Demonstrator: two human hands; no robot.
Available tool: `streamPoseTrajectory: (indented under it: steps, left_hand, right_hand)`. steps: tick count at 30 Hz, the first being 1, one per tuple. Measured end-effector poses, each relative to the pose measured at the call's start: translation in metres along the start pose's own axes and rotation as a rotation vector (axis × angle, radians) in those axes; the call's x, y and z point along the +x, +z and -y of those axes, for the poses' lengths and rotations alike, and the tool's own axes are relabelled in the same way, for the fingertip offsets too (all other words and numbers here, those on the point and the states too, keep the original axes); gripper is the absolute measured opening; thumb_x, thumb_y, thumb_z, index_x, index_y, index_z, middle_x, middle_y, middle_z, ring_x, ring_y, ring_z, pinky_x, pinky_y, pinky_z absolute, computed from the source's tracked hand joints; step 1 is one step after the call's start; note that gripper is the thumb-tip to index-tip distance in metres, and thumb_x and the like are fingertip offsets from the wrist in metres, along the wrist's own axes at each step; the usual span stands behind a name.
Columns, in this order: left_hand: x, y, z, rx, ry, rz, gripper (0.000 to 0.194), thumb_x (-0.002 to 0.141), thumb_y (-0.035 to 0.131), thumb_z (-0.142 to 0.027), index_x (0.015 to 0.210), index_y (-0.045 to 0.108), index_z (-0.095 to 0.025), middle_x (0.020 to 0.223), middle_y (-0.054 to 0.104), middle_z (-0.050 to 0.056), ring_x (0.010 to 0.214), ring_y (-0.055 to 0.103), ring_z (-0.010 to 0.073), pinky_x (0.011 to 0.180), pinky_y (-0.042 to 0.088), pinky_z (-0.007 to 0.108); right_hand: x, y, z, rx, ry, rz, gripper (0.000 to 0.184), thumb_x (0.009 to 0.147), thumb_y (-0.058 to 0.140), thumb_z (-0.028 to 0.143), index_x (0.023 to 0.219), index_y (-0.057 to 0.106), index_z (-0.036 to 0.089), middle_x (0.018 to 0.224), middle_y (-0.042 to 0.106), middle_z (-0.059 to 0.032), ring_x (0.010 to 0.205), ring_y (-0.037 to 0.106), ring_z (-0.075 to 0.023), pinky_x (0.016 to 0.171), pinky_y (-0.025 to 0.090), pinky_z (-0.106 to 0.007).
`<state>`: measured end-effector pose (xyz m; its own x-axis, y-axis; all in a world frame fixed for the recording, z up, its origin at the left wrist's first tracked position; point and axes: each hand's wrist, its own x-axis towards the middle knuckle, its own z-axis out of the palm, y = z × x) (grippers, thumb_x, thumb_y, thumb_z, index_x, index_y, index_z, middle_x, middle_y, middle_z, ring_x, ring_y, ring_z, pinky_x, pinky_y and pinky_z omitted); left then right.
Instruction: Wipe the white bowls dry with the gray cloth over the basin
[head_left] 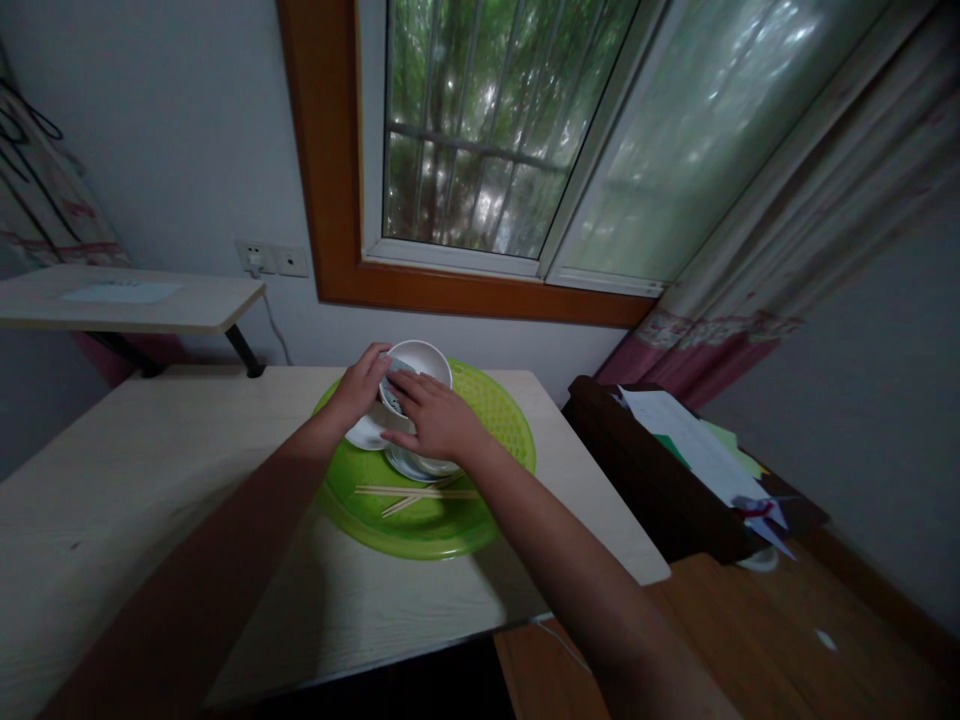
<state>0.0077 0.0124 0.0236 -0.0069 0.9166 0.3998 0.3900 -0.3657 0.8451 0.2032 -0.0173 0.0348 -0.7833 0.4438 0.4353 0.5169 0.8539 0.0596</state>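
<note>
A round green plastic tray [495,410] lies on the pale wooden table [150,480]. On it stand white bowls and a plate, with a white bowl [424,362] tilted on top. My left hand [361,385] grips that bowl's left side, fingers curled round the rim. Over its near side lies my right hand [435,415], fingers pressed flat on the bowl and on a greyish thing I cannot make out. Wooden chopsticks [416,495] lie crossed on the tray in front of the bowls.
A raised shelf [127,300] with a pale sheet stands at the left. A wall socket [271,260] is below the window. Right of the table, a dark cabinet [652,480] carries papers [690,440]. The wooden floor shows below.
</note>
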Motion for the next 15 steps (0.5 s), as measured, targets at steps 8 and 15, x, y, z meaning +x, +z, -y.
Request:
streamPoseTrajectory:
  steps: [8, 15]
  left_hand:
    - [-0.001, 0.001, 0.0, -0.029, -0.01, 0.023, 0.042, 0.093, 0.042, -0.053, 0.114, 0.059, -0.021, 0.098, 0.067, 0.004, 0.087, 0.061, 0.0202, 0.075, 0.049, 0.029]
    - [-0.002, -0.002, -0.007, 0.054, -0.022, -0.041, 0.043, 0.093, 0.042, -0.052, 0.117, 0.06, -0.021, 0.094, 0.068, 0.005, 0.089, 0.062, 0.0224, 0.075, 0.048, 0.031]
  right_hand:
    - [0.004, 0.003, 0.003, -0.13, 0.189, -0.007, 0.078, 0.087, 0.074, 0.038, 0.152, 0.044, 0.005, 0.162, 0.039, -0.0243, 0.149, 0.038, -0.0364, 0.124, 0.03, -0.051]
    - [0.011, -0.002, 0.01, -0.252, 0.268, 0.097, 0.029, 0.092, 0.068, 0.032, 0.112, 0.069, 0.011, 0.115, 0.069, -0.0208, 0.104, 0.062, -0.0324, 0.089, 0.054, -0.044]
